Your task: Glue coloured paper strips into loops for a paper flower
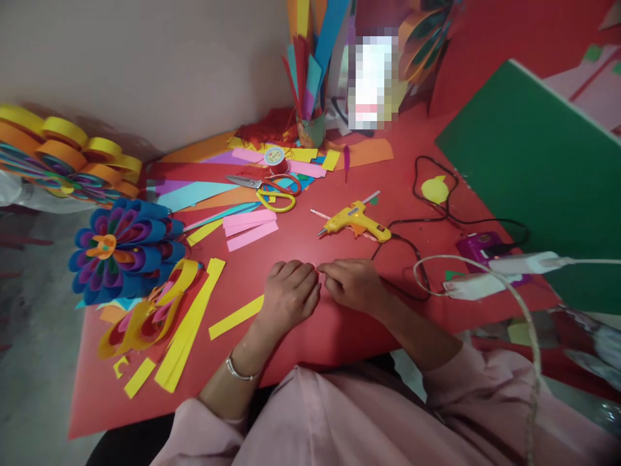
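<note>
My left hand (pixel 292 289) is closed in a loose fist above the red table, knuckles up. Beside it my right hand (pixel 353 283) is closed too, and its fingertips meet the left hand's index side. Something tiny and reddish may show between the fingertips, but it is too small to name. A yellow paper strip (pixel 235 317) lies partly under my left hand. Just beyond the hands rests a yellow glue gun (pixel 359 222), its nozzle pointing left. Pink paper strips (pixel 248 226) lie beyond my left hand.
Scissors (pixel 272 191) and a thread spool (pixel 275 160) lie at the back, near a cup (pixel 311 129) of paper strips. A blue paper flower (pixel 129 249) and yellow strips (pixel 189 330) are at left. A power strip (pixel 478 285), cables and a green board (pixel 533 175) occupy the right.
</note>
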`<state>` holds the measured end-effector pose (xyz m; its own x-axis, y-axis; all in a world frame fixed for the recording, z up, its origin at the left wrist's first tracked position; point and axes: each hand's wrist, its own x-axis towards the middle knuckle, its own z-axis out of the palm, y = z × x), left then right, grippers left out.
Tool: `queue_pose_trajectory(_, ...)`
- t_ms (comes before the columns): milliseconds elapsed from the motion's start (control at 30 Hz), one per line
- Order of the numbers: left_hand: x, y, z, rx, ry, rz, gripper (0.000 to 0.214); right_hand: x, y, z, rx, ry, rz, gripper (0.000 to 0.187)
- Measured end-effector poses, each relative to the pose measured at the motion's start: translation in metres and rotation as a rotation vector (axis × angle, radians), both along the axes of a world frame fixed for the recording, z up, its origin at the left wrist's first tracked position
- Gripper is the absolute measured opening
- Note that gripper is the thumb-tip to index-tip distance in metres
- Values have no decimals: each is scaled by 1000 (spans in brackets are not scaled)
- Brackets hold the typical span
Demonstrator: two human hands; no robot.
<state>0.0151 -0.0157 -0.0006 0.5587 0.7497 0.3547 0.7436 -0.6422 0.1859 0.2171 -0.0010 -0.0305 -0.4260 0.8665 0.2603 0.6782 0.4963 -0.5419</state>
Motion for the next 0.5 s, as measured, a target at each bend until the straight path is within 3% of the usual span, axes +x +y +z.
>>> queue_pose_trajectory(500, 1, 1, 0, 16, -26, -8, 12, -1, 1, 0, 59, 20, -2, 29)
